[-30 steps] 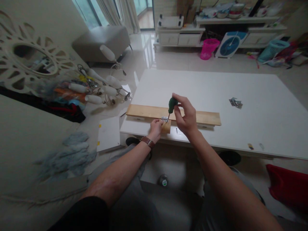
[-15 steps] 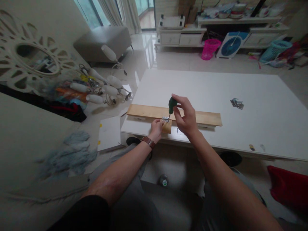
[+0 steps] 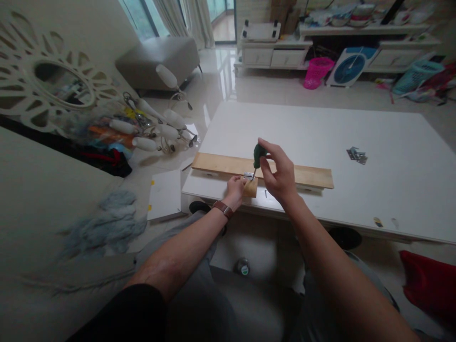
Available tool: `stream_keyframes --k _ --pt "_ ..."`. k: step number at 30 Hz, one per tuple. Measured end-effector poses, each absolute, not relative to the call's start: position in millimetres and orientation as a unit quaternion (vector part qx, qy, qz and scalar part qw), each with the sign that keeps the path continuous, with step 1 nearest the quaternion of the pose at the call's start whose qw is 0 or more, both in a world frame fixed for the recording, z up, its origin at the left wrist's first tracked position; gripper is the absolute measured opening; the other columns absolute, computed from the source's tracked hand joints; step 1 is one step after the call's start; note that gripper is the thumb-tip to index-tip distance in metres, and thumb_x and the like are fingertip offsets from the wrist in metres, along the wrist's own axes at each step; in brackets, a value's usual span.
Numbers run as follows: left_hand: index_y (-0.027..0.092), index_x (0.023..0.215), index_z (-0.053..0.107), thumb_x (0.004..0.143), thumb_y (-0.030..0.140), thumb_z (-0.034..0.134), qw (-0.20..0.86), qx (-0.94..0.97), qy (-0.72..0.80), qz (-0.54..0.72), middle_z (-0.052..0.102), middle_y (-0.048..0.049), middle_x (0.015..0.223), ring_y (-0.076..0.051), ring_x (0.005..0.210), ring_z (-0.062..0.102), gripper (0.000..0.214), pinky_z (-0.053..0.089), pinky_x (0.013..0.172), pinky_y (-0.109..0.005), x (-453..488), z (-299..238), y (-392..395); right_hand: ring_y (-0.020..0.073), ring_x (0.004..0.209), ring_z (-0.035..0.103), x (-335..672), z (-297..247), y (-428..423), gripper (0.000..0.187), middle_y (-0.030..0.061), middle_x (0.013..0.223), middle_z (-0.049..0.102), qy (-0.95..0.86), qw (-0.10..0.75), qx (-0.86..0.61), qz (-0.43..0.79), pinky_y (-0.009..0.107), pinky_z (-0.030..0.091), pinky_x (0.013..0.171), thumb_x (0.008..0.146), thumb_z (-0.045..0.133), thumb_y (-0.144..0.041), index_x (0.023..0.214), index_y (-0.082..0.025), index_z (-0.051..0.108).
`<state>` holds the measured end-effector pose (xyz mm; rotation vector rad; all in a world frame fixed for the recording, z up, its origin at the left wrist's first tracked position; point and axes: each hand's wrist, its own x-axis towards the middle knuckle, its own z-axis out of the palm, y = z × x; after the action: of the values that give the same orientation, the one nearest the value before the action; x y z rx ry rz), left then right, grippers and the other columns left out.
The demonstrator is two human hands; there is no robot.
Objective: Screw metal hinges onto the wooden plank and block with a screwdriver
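Observation:
My right hand [image 3: 280, 172] is closed around the green handle of a screwdriver [image 3: 260, 154]. The screwdriver's shaft points down, and its tip meets a small metal hinge [image 3: 248, 175]. That hinge lies where a long wooden board [image 3: 221, 164] adjoins a small wooden block [image 3: 251, 189]. With fingers pressed together, my left hand [image 3: 234, 187] grips the block's left side close to the hinge; its fingertips are partly hidden. A loose screw [image 3: 265, 194] lies on the white tabletop, just right of the block.
Several metal hinges [image 3: 357, 155] lie in a pile on the right of the white table [image 3: 302, 128]. Two small bits rest near its front edge. A white panel [image 3: 165, 194] stands at the left, below a lamp with several white shades [image 3: 145, 144].
The whole view has shifted slightly to the right. Both hands keep their places at the hinge, and the screwdriver remains upright with its tip there.

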<state>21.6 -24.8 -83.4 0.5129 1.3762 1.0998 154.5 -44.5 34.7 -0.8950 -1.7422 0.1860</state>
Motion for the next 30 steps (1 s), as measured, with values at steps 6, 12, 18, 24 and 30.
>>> stream_keyframes --k 6,12,18,24,30 --pt "0.018 0.082 0.062 0.061 0.014 0.078 0.606 0.221 0.593 0.482 0.067 -0.0019 0.075 -0.018 0.071 0.063 0.026 0.053 0.078 -0.037 21.8 -86.1 -24.8 0.0209 0.102 0.063 154.4 33.3 -44.4 0.050 0.0046 0.112 0.057 -0.719 0.562 -0.405 0.058 0.041 0.062 0.085 0.099 0.064 -0.021 0.145 -0.040 0.063" --pt "0.017 0.082 0.064 0.061 0.015 0.078 0.605 0.222 0.593 0.482 0.068 -0.0035 0.077 -0.020 0.073 0.064 0.025 0.052 0.079 -0.038 22.6 -86.2 -24.8 0.0221 0.112 0.063 153.8 33.0 -45.0 0.058 0.0074 0.126 0.062 -0.733 0.553 -0.383 0.100 0.042 0.063 0.091 0.102 0.048 -0.014 0.154 -0.039 0.053" --pt "0.019 0.083 0.062 0.061 0.015 0.080 0.602 0.215 0.599 0.483 0.067 -0.0029 0.079 -0.021 0.077 0.065 0.029 0.052 0.081 -0.038 22.2 -87.3 -23.9 0.0214 0.102 0.062 155.1 30.3 -44.6 0.044 0.0042 0.113 0.054 -0.698 0.575 -0.421 0.067 0.043 0.065 0.085 0.096 0.069 -0.022 0.137 -0.039 0.066" --pt "0.019 0.084 0.064 0.062 0.015 0.079 0.600 0.216 0.602 0.480 0.069 -0.0034 0.078 -0.022 0.078 0.067 0.027 0.052 0.078 -0.037 22.2 -89.8 -23.3 0.0222 0.113 0.066 155.5 34.1 -45.1 0.054 0.0071 0.128 0.063 -0.718 0.576 -0.382 0.086 0.042 0.062 0.090 0.102 0.048 -0.013 0.149 -0.038 0.059" --pt "0.018 0.084 0.064 0.063 0.015 0.078 0.597 0.219 0.600 0.485 0.068 -0.0032 0.077 -0.021 0.076 0.065 0.025 0.051 0.079 -0.037 21.7 -90.0 -23.3 0.0236 0.105 0.065 156.6 34.0 -43.3 0.053 0.0051 0.115 0.068 -0.720 0.565 -0.399 0.053 0.046 0.059 0.090 0.100 0.061 -0.018 0.147 -0.041 0.062"
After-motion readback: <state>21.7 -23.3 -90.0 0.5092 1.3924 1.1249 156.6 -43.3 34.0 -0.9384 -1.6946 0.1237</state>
